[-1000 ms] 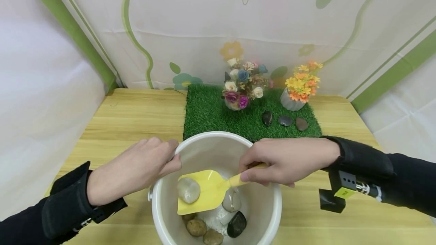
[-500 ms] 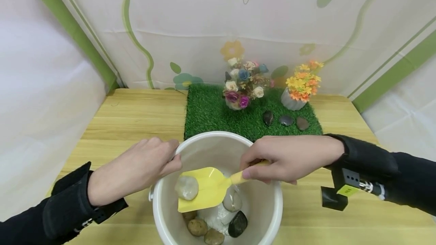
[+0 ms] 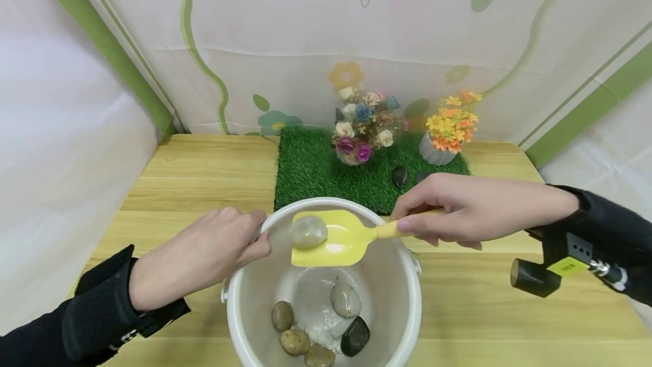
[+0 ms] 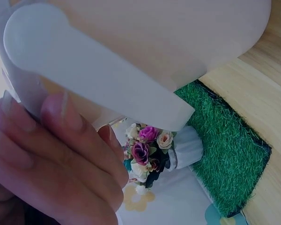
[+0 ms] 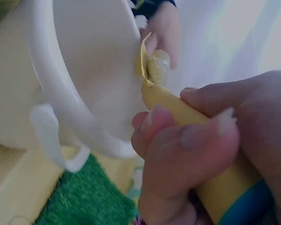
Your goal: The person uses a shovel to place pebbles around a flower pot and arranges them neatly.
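Note:
My left hand (image 3: 209, 254) grips the left rim of a white bucket (image 3: 410, 327). In the left wrist view its fingers curl at the rim beside the bucket's white handle (image 4: 98, 70). My right hand (image 3: 474, 208) holds a small yellow shovel (image 3: 346, 237) by its handle, thumb on one side and fingers on the other. A pale, smooth stone (image 3: 308, 231) lies on the blade, which is over the bucket's far part. Inside, on the bottom, are a whitish stone (image 3: 346, 299), a black stone (image 3: 355, 336) and several brown stones (image 3: 295, 342).
Behind the bucket, a green turf mat (image 3: 305, 174) carries a pot of mixed flowers (image 3: 361, 123), a pot of orange flowers (image 3: 450, 126) and dark stones (image 3: 399, 176). The wooden table (image 3: 204, 180) ends at a patterned curtain (image 3: 295, 33).
My right hand has moved right and away from me, raising the shovel with the pale stone toward the bucket's far rim. The left hand stays on the rim.

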Demonstrator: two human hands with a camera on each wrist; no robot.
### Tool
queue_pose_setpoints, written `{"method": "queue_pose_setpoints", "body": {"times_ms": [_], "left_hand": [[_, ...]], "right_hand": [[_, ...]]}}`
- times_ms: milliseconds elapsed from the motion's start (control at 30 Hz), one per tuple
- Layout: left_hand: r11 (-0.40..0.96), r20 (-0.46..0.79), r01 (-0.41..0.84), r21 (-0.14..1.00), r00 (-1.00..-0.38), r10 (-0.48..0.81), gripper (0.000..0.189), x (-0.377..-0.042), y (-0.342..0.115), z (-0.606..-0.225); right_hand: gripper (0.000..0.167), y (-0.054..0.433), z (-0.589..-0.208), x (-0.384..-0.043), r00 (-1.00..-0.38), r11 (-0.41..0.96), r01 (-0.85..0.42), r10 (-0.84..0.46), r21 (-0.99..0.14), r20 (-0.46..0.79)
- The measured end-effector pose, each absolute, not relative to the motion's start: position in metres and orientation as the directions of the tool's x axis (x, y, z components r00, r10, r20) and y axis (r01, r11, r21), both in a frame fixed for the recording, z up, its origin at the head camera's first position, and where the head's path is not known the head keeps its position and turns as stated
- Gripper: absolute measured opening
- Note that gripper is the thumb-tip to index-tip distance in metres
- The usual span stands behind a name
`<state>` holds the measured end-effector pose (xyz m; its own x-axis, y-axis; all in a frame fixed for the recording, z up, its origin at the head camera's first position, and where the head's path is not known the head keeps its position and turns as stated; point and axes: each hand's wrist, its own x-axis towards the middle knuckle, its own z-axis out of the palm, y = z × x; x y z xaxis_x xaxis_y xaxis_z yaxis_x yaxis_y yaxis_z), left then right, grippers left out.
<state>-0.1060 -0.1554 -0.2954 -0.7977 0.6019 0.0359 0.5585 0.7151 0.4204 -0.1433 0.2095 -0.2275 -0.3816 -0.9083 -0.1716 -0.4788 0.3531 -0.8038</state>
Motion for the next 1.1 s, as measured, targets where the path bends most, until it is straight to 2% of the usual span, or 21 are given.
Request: {"method": "queue_pose_setpoints", "body": {"times_ms": [133, 333, 667, 1100], "left_hand": [[0.721, 0.047, 0.565, 0.401, -0.799, 0.6, 0.025, -0.106, -0.155, -0.296], [0.725, 0.008, 0.537, 0.431, -0.806, 0.592, 0.025, -0.106, -0.154, -0.296], [0.74, -0.017, 0.517, 0.43, -0.815, 0.58, 0.025, -0.105, -0.152, -0.292], [0.741, -0.016, 0.518, 0.429, -0.815, 0.579, 0.025, -0.105, -0.152, -0.291]], "right_hand": [[0.023, 0.223, -0.225, -0.147, -0.4, 0.354, -0.484, -0.903, -0.8, -0.157], [0.03, 0.247, -0.221, -0.161, -0.424, 0.345, -0.515, -0.898, -0.785, -0.116], [0.028, 0.285, -0.213, -0.176, -0.576, 0.487, -0.477, -0.802, -0.732, -0.159], [0.022, 0.323, -0.249, -0.195, -0.645, 0.523, -0.411, -0.746, -0.747, -0.167]]}}
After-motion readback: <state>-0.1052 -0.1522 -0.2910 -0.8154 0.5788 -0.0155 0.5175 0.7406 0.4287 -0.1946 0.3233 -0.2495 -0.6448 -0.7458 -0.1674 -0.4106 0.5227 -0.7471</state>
